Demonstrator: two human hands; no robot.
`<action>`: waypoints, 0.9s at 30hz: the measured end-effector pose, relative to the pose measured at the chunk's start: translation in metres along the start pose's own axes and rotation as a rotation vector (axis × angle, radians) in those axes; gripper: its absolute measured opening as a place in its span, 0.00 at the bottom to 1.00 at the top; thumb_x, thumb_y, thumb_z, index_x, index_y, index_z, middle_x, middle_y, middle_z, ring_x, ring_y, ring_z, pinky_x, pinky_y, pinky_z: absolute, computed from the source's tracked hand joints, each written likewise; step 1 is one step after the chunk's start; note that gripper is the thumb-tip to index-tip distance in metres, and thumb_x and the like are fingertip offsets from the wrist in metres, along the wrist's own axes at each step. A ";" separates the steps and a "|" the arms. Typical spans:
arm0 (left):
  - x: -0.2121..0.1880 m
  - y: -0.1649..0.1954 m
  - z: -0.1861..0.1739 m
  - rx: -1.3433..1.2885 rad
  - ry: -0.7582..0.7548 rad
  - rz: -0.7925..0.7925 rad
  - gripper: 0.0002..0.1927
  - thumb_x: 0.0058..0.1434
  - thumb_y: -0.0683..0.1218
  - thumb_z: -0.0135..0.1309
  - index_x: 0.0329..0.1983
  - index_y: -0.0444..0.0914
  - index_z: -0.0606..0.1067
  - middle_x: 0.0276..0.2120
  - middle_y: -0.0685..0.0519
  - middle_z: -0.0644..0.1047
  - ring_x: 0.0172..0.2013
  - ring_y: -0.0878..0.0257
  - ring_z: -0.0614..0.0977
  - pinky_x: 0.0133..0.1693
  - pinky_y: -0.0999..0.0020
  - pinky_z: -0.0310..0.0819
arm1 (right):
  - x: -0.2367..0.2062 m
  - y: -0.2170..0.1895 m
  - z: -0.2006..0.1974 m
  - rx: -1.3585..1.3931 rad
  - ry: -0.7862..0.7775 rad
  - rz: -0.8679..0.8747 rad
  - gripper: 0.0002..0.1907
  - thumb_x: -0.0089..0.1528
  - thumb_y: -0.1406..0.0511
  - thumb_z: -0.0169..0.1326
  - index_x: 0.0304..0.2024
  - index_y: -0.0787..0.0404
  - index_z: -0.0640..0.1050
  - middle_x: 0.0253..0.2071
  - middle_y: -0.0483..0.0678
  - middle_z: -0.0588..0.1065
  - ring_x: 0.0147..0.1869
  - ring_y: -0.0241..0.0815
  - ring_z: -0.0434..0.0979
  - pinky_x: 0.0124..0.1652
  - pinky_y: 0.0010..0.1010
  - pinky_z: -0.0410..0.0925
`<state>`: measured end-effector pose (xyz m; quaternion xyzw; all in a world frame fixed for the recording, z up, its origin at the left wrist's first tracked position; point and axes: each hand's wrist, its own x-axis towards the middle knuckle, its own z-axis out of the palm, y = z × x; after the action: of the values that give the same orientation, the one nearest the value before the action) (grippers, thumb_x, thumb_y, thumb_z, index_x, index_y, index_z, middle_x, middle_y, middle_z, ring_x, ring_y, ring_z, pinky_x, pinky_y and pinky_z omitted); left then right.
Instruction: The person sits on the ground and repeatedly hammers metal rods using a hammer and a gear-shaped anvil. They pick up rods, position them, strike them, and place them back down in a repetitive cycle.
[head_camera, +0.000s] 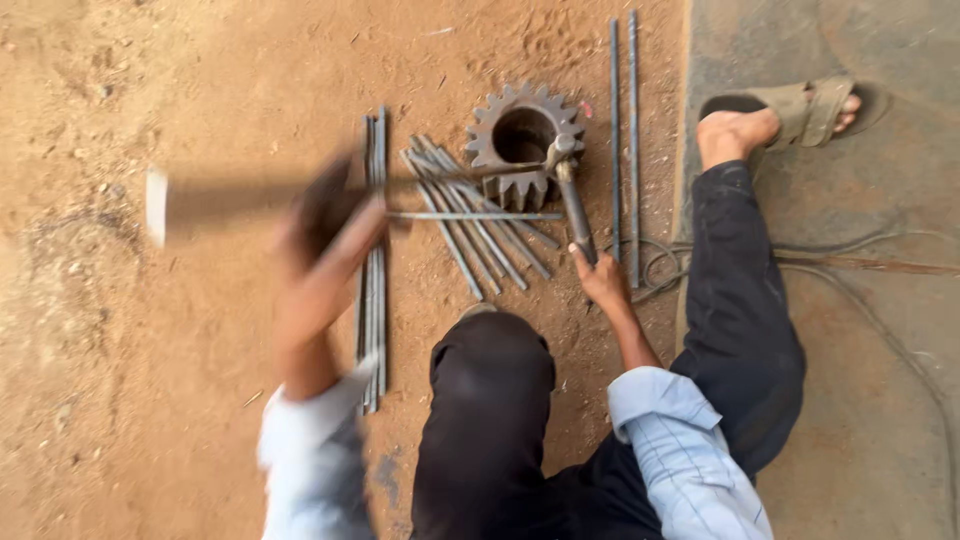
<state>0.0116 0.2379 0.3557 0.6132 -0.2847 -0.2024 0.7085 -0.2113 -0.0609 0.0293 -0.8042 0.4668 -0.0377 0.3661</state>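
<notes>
Closest to the camera are the person's bent knees in dark trousers (487, 400), light blue sleeves either side. The left hand (322, 215) is a total blur, closed around a long handle of what looks like a hammer (157, 205), its head out to the left over the dirt floor (120, 380). The right hand (601, 277) is wrapped round a dark metal tool (575, 200) whose tip rests on a rusty gear (524, 140). A thin rod (475, 215) lies crosswise just below the gear, over a fan of loose rods (480, 230). A straight bundle of rods (373, 260) lies to the left, and two long rods (623, 140) to the right, near a sandalled foot (780, 115).
</notes>
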 end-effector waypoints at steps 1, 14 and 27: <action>0.032 -0.012 0.026 0.444 0.078 0.163 0.21 0.73 0.41 0.56 0.68 0.38 0.70 0.25 0.50 0.72 0.26 0.67 0.70 0.30 0.74 0.62 | 0.000 0.000 -0.001 0.007 -0.049 0.044 0.36 0.63 0.35 0.46 0.35 0.61 0.78 0.19 0.48 0.72 0.19 0.42 0.72 0.19 0.36 0.62; 0.126 -0.270 0.142 0.714 -0.168 0.075 0.16 0.75 0.53 0.45 0.57 0.37 0.67 0.38 0.37 0.80 0.38 0.37 0.80 0.38 0.44 0.73 | 0.004 0.007 0.002 0.127 -0.133 0.076 0.45 0.63 0.32 0.46 0.32 0.71 0.78 0.16 0.45 0.66 0.17 0.38 0.67 0.18 0.38 0.59; -0.028 -0.353 0.081 0.304 -0.104 -0.604 0.30 0.78 0.59 0.45 0.48 0.23 0.72 0.25 0.50 0.71 0.20 0.68 0.69 0.22 0.68 0.63 | 0.002 0.012 0.015 0.038 -0.042 -0.029 0.42 0.66 0.34 0.45 0.30 0.66 0.78 0.16 0.47 0.70 0.19 0.39 0.72 0.22 0.37 0.66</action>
<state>-0.0403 0.1359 0.0113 0.7573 -0.1529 -0.3892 0.5017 -0.2130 -0.0580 0.0102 -0.8042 0.4467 -0.0350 0.3905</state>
